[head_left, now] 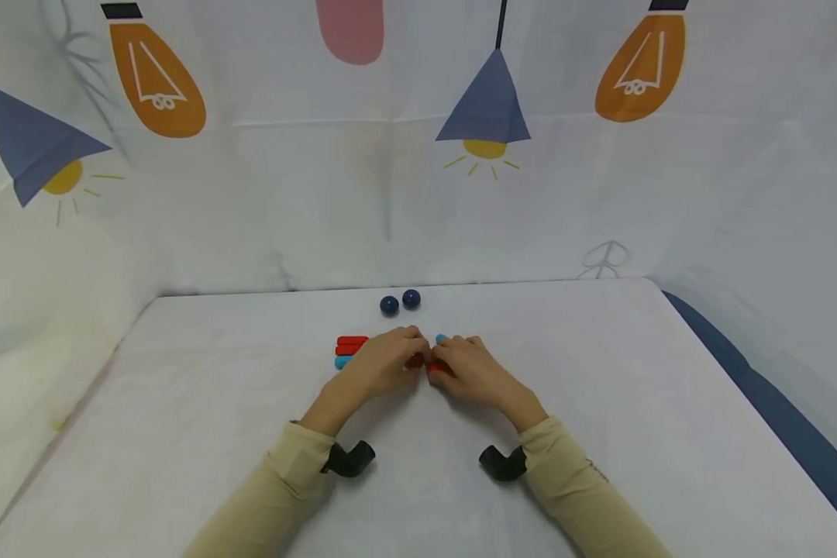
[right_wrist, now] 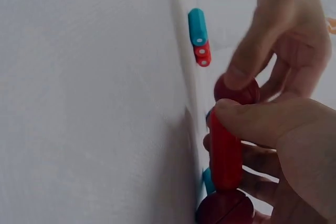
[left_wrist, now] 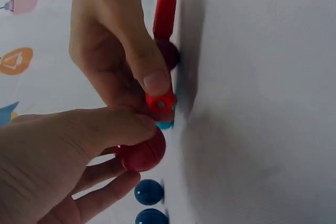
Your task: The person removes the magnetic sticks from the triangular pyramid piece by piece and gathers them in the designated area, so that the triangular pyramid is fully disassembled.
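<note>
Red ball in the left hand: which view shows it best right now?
The left wrist view: the red ball shows large, its round side clear between the left hand's thumb and fingers. The right wrist view shows it partly behind a fingertip. In the head view only a red sliver peeks out between both hands.

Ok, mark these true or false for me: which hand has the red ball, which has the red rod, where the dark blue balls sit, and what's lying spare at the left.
1. The left hand holds a red ball. True.
2. The right hand is idle. False: it grips a red rod.
3. Two dark blue balls lie beyond the hands. True.
4. Only blue rods lie spare at the left. False: the spare rods are two red and one blue.
</note>
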A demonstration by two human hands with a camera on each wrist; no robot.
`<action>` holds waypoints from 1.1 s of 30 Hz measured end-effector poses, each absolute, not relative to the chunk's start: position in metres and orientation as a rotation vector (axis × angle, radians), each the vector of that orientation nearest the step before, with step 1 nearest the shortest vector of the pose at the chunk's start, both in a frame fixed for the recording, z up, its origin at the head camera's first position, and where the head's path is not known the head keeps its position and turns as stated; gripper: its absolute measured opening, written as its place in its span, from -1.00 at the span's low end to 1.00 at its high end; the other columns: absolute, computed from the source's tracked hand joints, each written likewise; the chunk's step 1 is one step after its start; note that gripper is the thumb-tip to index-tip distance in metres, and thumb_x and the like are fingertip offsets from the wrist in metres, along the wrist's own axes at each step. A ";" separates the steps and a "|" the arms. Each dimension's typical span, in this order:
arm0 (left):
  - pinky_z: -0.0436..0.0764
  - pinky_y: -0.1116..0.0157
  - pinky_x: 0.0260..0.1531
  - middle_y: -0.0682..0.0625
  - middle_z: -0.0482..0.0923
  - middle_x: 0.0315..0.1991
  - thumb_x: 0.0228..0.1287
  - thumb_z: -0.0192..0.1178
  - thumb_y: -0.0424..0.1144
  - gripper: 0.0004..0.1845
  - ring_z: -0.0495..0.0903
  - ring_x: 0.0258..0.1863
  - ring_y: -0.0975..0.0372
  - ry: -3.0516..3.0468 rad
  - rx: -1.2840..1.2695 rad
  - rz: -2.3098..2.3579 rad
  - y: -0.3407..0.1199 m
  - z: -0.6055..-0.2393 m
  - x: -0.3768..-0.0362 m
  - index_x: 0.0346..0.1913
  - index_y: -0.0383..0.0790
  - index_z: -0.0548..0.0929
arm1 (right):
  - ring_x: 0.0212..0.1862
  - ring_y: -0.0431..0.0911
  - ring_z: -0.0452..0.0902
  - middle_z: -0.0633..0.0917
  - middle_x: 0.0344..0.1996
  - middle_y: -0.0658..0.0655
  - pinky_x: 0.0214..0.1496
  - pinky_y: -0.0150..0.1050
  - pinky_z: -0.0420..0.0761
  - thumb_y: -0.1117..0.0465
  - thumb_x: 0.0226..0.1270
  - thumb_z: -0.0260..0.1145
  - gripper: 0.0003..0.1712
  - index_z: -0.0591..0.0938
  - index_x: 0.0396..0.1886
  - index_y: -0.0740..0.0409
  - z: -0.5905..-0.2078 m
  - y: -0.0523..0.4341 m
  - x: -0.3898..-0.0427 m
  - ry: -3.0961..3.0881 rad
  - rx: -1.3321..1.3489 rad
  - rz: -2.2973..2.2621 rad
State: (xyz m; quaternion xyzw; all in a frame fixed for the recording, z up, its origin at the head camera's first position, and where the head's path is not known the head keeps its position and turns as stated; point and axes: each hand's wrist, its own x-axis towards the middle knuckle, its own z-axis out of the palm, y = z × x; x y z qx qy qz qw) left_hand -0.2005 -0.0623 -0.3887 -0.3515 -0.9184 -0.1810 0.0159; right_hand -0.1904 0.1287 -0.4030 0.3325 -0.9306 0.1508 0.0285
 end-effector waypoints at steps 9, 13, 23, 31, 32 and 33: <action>0.58 0.33 -0.16 0.02 0.55 -0.13 0.18 0.29 -0.28 -0.73 0.56 -0.20 0.23 -2.761 -1.010 -0.598 -0.048 -0.375 -0.253 -0.04 -0.19 0.61 | -0.17 -0.15 0.47 0.60 -0.29 -0.07 -0.02 -0.10 0.37 0.10 0.27 0.29 -0.84 0.65 -0.18 -0.01 -0.404 0.124 -0.194 -2.875 1.134 0.575; 0.58 0.28 -0.04 -0.01 0.54 -0.02 0.22 0.26 -0.28 -0.70 0.54 -0.05 0.17 -2.785 -0.960 -0.561 -0.035 -0.377 -0.272 0.02 -0.20 0.59 | -0.03 -0.12 0.50 0.60 -0.28 -0.09 0.06 -0.11 0.36 0.09 0.26 0.31 -0.83 0.64 -0.18 -0.03 -0.405 0.117 -0.188 -2.852 1.223 0.575; 0.55 0.26 0.04 -0.05 0.53 0.04 0.29 0.19 -0.31 -0.72 0.52 0.08 0.13 -2.852 -0.939 -0.447 -0.022 -0.396 -0.299 0.05 -0.19 0.58 | 0.17 -0.12 0.46 0.63 -0.18 -0.04 0.20 -0.09 0.39 0.00 0.26 0.29 -0.75 0.62 -0.17 0.03 -0.407 0.103 -0.177 -2.790 1.321 0.366; 0.60 0.25 -0.06 0.00 0.51 0.08 0.30 0.17 -0.30 -0.70 0.54 0.05 0.16 -2.853 -0.927 -0.447 -0.026 -0.397 -0.300 0.08 -0.14 0.58 | 0.29 -0.11 0.40 0.63 -0.14 -0.08 0.30 -0.10 0.34 0.06 0.22 0.34 -0.80 0.64 -0.18 -0.04 -0.405 0.108 -0.180 -2.835 1.340 0.463; 0.60 0.25 -0.07 0.01 0.51 0.09 0.29 0.18 -0.29 -0.70 0.53 0.06 0.17 -2.830 -0.929 -0.462 -0.029 -0.395 -0.298 0.08 -0.14 0.58 | 0.29 -0.11 0.40 0.63 -0.15 -0.09 0.30 -0.10 0.34 0.06 0.22 0.34 -0.81 0.64 -0.19 -0.05 -0.404 0.109 -0.180 -2.833 1.347 0.485; 0.61 0.26 -0.10 0.02 0.51 0.09 0.28 0.19 -0.28 -0.69 0.54 0.03 0.18 -2.799 -0.933 -0.485 -0.032 -0.393 -0.296 0.08 -0.14 0.58 | 0.29 -0.11 0.40 0.63 -0.17 -0.11 0.30 -0.11 0.33 0.07 0.22 0.34 -0.83 0.64 -0.20 -0.06 -0.404 0.109 -0.181 -2.829 1.352 0.501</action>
